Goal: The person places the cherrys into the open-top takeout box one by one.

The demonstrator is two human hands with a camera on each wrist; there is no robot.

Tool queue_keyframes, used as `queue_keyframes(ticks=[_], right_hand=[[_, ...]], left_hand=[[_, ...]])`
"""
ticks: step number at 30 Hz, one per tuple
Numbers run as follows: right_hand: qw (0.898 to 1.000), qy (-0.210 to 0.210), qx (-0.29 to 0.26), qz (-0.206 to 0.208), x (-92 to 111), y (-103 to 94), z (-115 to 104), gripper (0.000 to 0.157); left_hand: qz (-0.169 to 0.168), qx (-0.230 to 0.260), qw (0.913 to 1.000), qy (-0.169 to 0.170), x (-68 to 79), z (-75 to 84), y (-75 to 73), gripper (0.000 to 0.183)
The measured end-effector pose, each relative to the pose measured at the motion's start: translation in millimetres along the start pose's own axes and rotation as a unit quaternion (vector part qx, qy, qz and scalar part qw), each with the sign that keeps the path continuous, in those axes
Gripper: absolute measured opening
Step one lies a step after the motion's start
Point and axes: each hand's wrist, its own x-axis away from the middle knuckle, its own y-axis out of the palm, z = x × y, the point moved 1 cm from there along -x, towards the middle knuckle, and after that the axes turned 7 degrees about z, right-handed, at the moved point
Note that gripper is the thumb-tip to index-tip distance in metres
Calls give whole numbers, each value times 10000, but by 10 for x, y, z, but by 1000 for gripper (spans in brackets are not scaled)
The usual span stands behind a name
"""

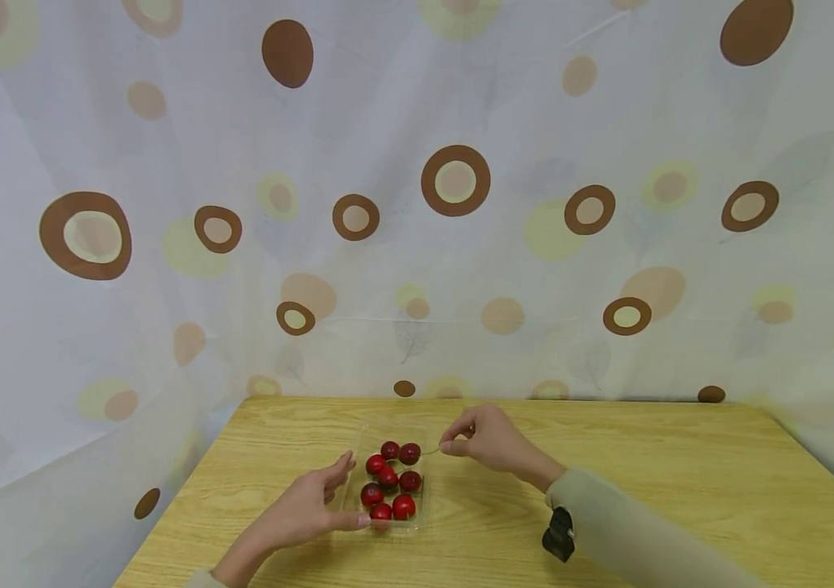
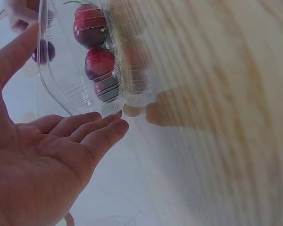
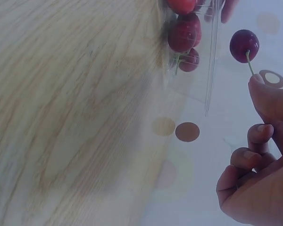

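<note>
A clear plastic box (image 1: 403, 527) of red and dark red cherries (image 1: 387, 478) stands on the table. My left hand (image 1: 306, 506) is at its left side, thumb at the near rim and fingers spread along the wall. In the left wrist view the left fingers (image 2: 101, 141) are nearly straight, their tips against the box. My right hand (image 1: 492, 443) pinches the thin green stem of a dark cherry (image 3: 244, 46) between thumb and forefinger. That cherry hangs above the rim in the right wrist view; the other right fingers are curled in.
The box stands on a light wood-grain table (image 1: 644, 490), left of its middle. Behind the table hangs a pale curtain (image 1: 519, 261) with brown and beige circles. A black device (image 1: 559, 535) is strapped at the right wrist.
</note>
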Motion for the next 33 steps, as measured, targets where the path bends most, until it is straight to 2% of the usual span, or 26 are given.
queue_keyframes(ticks=[4,15,28,33], right_hand=[[9999,111,-42,117,-41,89,-13,5],[9995,87,-86,279,-75,274,-88,5],[9973,357,86,641,-99,495,-87,8],[9973,563,131,455,-61,509,-84,3]], left_hand=[[-7,15,10000,-22,0,4,-1,104],[29,-86,10000,37,6,2,3,104],[30,-15,10000,72,25,17,-23,103],[8,-27,10000,58,11,15,-17,103]])
